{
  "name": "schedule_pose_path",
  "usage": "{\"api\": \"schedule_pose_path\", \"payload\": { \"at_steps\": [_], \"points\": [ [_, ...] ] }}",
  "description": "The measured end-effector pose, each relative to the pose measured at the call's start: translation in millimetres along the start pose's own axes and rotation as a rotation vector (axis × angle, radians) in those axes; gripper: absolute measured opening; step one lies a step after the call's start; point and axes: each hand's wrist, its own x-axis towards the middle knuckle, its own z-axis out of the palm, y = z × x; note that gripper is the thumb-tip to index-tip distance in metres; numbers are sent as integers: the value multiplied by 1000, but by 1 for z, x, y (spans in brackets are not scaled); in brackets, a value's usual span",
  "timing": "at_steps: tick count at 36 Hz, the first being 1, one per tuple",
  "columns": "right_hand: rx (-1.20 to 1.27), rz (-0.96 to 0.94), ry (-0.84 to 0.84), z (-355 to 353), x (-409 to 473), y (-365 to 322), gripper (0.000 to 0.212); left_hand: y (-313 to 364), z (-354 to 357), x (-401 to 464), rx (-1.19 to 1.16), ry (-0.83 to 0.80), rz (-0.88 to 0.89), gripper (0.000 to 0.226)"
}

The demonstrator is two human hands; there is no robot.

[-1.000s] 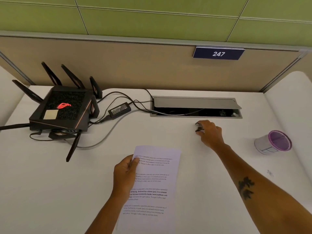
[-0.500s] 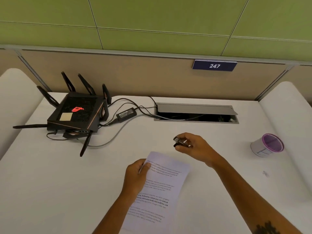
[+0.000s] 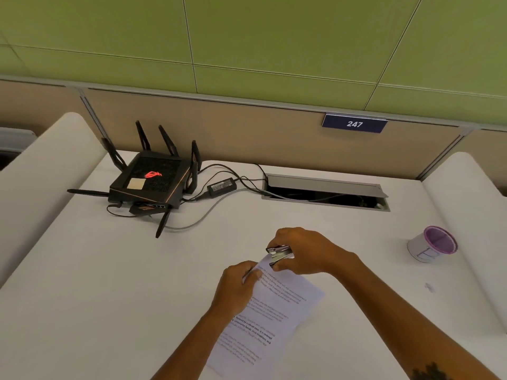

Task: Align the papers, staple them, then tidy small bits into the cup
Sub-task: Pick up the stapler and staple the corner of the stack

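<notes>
The printed papers [image 3: 274,314] lie slanted on the white desk [image 3: 109,297]. My left hand [image 3: 237,286] pinches their upper left edge. My right hand [image 3: 304,250] grips a small dark stapler [image 3: 278,255] whose jaws sit over the papers' top corner. A white cup [image 3: 430,244] with a purple rim stands upright at the right, well away from both hands. One small bit [image 3: 429,287] lies on the desk below the cup.
A black router [image 3: 149,183] with several antennas sits at the back left, with a power adapter [image 3: 222,185] and trailing cables. An open cable box [image 3: 325,192] is set into the desk at the back. White side panels flank the desk.
My right hand picked the stapler up from near the cable box and carried it left to the papers' top corner. My left hand kept hold of the papers, which are now slanted.
</notes>
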Motion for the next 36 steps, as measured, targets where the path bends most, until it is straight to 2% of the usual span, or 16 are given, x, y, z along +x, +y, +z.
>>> {"api": "schedule_pose_path", "payload": {
  "at_steps": [16, 24, 36],
  "points": [
    [-175, -66, -14, 1, -10, -32, 41, -4, -3, -13, 57, -36, 45, 16],
    [-208, -75, -50, -1, -10, -37, 31, -3, -7, -16, 78, -33, 53, 23],
    [-217, -83, -52, -5, -8, -40, 30, -4, -9, -16, 108, -38, 60, 26]
  ]
}}
